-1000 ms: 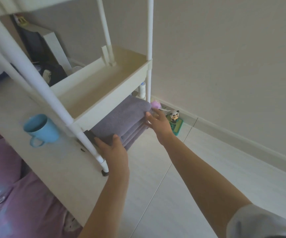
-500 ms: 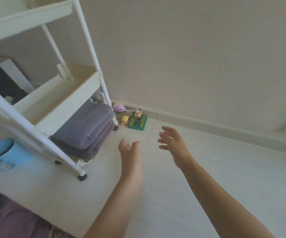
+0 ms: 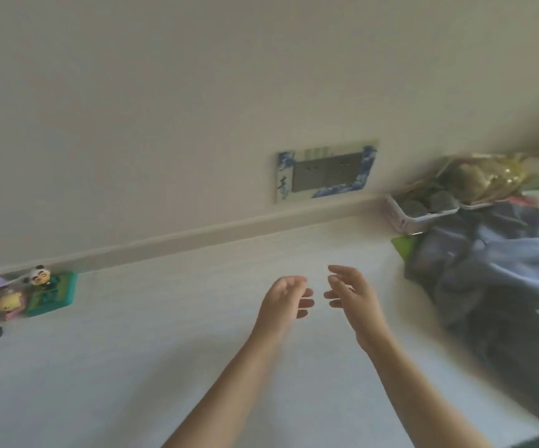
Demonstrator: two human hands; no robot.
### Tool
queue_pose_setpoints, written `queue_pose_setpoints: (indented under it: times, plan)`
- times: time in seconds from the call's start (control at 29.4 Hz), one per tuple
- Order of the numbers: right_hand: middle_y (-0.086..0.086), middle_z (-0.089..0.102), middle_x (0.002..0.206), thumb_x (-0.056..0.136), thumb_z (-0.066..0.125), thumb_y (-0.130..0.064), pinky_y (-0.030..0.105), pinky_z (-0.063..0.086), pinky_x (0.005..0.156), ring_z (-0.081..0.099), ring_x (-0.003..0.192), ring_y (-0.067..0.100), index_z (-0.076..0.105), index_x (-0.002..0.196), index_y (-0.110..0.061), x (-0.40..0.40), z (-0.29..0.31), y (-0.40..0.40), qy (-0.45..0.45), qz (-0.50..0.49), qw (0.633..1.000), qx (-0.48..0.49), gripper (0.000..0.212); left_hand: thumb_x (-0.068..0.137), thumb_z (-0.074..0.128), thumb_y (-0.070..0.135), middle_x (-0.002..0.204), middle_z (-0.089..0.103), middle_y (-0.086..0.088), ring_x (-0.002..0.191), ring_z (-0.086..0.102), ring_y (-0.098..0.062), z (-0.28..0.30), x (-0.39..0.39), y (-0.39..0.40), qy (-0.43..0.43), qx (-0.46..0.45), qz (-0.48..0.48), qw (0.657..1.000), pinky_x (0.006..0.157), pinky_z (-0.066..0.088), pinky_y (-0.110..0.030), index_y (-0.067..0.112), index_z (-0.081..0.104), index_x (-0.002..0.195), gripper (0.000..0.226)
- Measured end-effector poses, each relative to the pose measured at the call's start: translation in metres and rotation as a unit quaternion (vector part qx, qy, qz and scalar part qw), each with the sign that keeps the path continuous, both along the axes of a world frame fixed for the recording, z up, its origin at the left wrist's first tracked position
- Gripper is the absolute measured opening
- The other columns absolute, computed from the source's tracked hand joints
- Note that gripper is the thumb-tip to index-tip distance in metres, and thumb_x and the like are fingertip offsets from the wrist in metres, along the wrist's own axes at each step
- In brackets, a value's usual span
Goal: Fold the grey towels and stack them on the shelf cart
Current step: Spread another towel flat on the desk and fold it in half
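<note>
Now both the left hand (image 3: 282, 299) and right hand (image 3: 350, 294) hover empty, fingers loosely spread, probably readying for the unfolded grey towels (image 3: 494, 286) heaped nearby.

Grey towels (image 3: 500, 292): loose, unfolded heap at the right edge of the view, lying on the pale floor. Blue-grey cloth, crumpled into deep folds and ridges, darker in the creases. The upper end of the pile lies against a white slotted basket (image 3: 403, 218) near the wall; the lower part spreads towards the bottom right corner. Blurred, so single towels cannot be told apart.
</note>
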State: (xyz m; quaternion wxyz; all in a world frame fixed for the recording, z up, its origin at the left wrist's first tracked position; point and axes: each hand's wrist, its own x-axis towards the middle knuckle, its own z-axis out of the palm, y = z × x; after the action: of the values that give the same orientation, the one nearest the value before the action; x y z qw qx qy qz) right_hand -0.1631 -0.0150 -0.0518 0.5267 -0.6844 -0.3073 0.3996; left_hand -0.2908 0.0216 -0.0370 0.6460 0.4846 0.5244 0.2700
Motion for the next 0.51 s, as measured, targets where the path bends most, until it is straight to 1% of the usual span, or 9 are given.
queue_pose_setpoints:
  times: [0.03,0.1,0.17,0.31,0.37,0.41,0.44,0.48,0.51]
  plan:
    - [0.001,0.06,0.096,0.093,0.051,-0.009,0.019,0.049,0.063,0.063,0.071,0.012,0.059,0.109,-0.019,0.007,-0.004,-0.003,-0.003,-0.006,1.0,-0.002,0.02,0.098,0.046,0.026,0.098,0.066,-0.001,0.085,0.067,-0.013,-0.003,0.005,-0.001,0.011,0.007,-0.01,1.0,0.08,0.052,-0.029,0.014,0.058,0.109,0.02]
    - [0.002,0.061,0.095,0.093,0.052,-0.009,0.02,0.049,0.063,0.062,0.071,0.013,0.06,0.109,-0.018,0.06,-0.008,-0.03,-0.023,-0.075,0.997,-0.01,0.02,0.098,0.046,0.025,0.095,0.065,0.001,0.081,0.065,-0.011,-0.011,0.063,-0.01,0.021,0.003,-0.074,0.997,0.078,0.051,-0.027,0.012,0.057,0.109,0.021]
    - [0.002,0.062,0.096,0.093,0.052,-0.009,0.023,0.048,0.065,0.061,0.072,0.014,0.06,0.11,-0.017,0.085,-0.014,-0.044,-0.038,-0.108,0.993,-0.012,0.021,0.098,0.045,0.023,0.092,0.064,0.001,0.077,0.064,-0.01,-0.02,0.09,-0.012,0.03,0.002,-0.104,0.994,0.075,0.05,-0.025,0.011,0.056,0.108,0.019]
    - [0.001,0.063,0.089,0.092,0.054,-0.01,0.027,0.048,0.068,0.061,0.073,0.017,0.059,0.108,-0.019,0.145,-0.024,-0.076,-0.075,-0.187,0.979,-0.023,0.019,0.098,0.046,0.024,0.087,0.063,0.004,0.075,0.062,-0.01,-0.029,0.162,-0.023,0.042,0.007,-0.176,0.984,0.072,0.05,-0.024,0.017,0.056,0.096,0.013]
    - [0.006,0.063,0.095,0.091,0.057,-0.014,0.033,0.052,0.074,0.062,0.078,0.02,0.058,0.106,-0.025,0.18,-0.029,-0.094,-0.108,-0.239,0.965,-0.028,0.019,0.098,0.046,0.025,0.087,0.063,0.004,0.074,0.062,-0.008,-0.032,0.205,-0.031,0.049,0.015,-0.219,0.974,0.073,0.051,-0.024,0.021,0.055,0.09,0.013]
    - [0.007,0.062,0.1,0.09,0.058,-0.016,0.029,0.051,0.075,0.062,0.08,0.017,0.057,0.107,-0.026,0.183,-0.028,-0.097,-0.132,-0.246,0.96,-0.029,0.019,0.097,0.047,0.025,0.088,0.063,0.004,0.075,0.063,-0.008,-0.034,0.211,-0.031,0.048,0.018,-0.217,0.975,0.075,0.052,-0.027,0.022,0.055,0.088,0.013]
    - [0.007,0.059,0.105,0.09,0.058,-0.017,0.021,0.048,0.073,0.06,0.079,0.011,0.057,0.11,-0.025,0.19,-0.028,-0.101,-0.16,-0.26,0.952,-0.031,0.021,0.097,0.048,0.025,0.091,0.063,0.003,0.078,0.063,-0.01,-0.036,0.221,-0.031,0.05,0.025,-0.22,0.974,0.078,0.052,-0.03,0.022,0.056,0.088,0.012]
    - [0.005,0.054,0.109,0.091,0.058,-0.019,0.013,0.044,0.071,0.058,0.078,0.005,0.057,0.114,-0.022,0.201,-0.027,-0.107,-0.178,-0.283,0.942,-0.042,0.024,0.096,0.049,0.025,0.093,0.063,0.003,0.083,0.063,-0.013,-0.039,0.239,-0.032,0.047,0.042,-0.227,0.972,0.083,0.052,-0.033,0.021,0.058,0.09,0.012]
    - [0.003,0.049,0.112,0.091,0.058,-0.019,0.009,0.041,0.069,0.056,0.076,0.002,0.056,0.118,-0.02,0.211,-0.028,-0.112,-0.19,-0.303,0.933,-0.042,0.027,0.095,0.05,0.025,0.097,0.062,0.003,0.09,0.062,-0.014,-0.041,0.254,-0.032,0.049,0.068,-0.231,0.969,0.089,0.051,-0.036,0.019,0.061,0.094,0.012]
